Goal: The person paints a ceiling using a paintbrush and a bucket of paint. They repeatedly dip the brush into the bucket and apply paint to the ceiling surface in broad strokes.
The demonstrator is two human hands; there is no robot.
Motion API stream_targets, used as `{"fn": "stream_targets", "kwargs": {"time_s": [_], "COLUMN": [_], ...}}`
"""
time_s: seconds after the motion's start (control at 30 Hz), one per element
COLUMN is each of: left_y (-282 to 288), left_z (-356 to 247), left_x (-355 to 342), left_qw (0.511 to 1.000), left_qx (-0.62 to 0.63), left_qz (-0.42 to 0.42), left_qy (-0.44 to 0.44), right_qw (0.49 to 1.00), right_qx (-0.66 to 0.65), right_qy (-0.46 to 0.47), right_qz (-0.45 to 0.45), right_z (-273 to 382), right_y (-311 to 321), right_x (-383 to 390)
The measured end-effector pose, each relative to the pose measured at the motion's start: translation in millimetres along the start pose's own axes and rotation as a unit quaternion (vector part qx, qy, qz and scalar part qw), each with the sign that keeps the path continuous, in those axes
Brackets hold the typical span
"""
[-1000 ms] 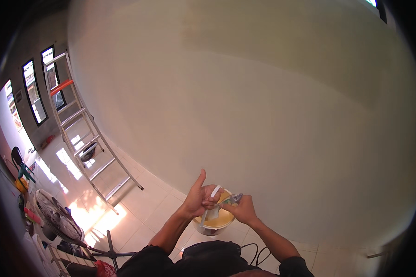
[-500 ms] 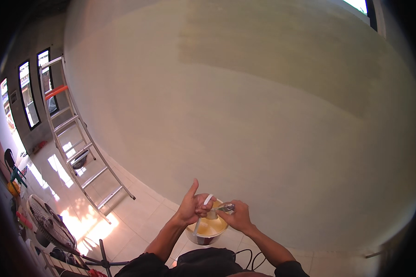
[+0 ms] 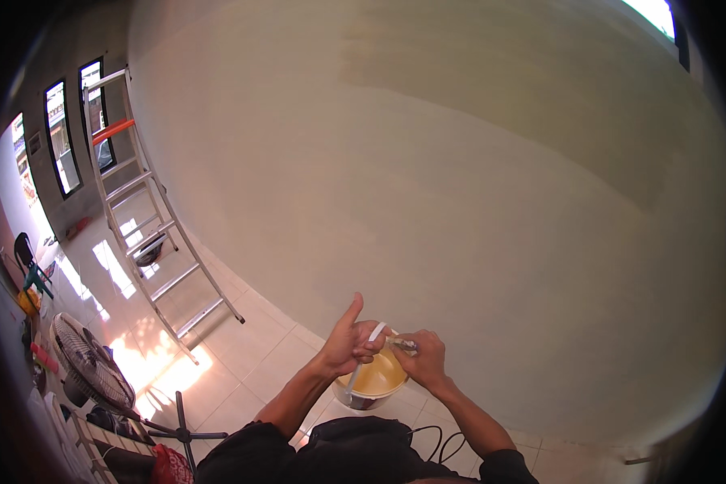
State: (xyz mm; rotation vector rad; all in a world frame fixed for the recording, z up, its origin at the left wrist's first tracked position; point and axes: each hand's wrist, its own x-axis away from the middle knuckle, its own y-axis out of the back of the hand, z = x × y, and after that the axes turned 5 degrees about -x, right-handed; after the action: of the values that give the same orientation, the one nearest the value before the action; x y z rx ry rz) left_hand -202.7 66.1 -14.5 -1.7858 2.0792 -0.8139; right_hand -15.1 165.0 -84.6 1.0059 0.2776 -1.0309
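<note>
A white bucket (image 3: 369, 401) with creamy yellow paint (image 3: 381, 373) inside is in front of my body, low in the view. The fingers of my left hand (image 3: 351, 343) curl around its pale strap handle (image 3: 354, 377), with the thumb sticking up. Over the bucket's right rim, my right hand (image 3: 424, 356) pinches a small paint-smeared tool (image 3: 403, 344). The tool is grey and mottled, and its kind is too small to make out. It lies close beside my left fingers. My right fingers hide part of it.
A large wall (image 3: 315, 194) with a darker patch at its upper right fills the view ahead. An aluminium stepladder (image 3: 163, 289) stands at the left. Nearer on the left are a fan (image 3: 93, 363), a dark stand base (image 3: 183, 436) and a red bag (image 3: 169, 465).
My view has shifted, so most things sit further right and higher. My right hand has turned the tool, and its pale flat end no longer shows over the paint.
</note>
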Motion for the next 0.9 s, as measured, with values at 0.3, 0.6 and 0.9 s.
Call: {"fn": "stream_targets", "kwargs": {"time_s": [0.3,0.6,0.9], "left_y": [13.1,29.4,49.9], "left_z": [-16.6,-30.1,-47.7], "left_x": [5.6,14.0,22.3], "left_qw": [1.000,0.999,1.000], "left_qx": [-0.007,-0.023,-0.013], "left_qz": [0.019,0.021,-0.006], "left_qy": [0.004,0.013,-0.001], "right_qw": [0.998,0.917,0.999], "right_qx": [-0.053,-0.256,-0.015], "right_qy": [-0.040,-0.289,0.011], "right_qz": [-0.016,0.097,-0.045], "right_z": [30.1,60.8,37.9], "right_y": [-1.7,-15.6,-47.0], "right_x": [-5.8,-15.7,-37.8]}}
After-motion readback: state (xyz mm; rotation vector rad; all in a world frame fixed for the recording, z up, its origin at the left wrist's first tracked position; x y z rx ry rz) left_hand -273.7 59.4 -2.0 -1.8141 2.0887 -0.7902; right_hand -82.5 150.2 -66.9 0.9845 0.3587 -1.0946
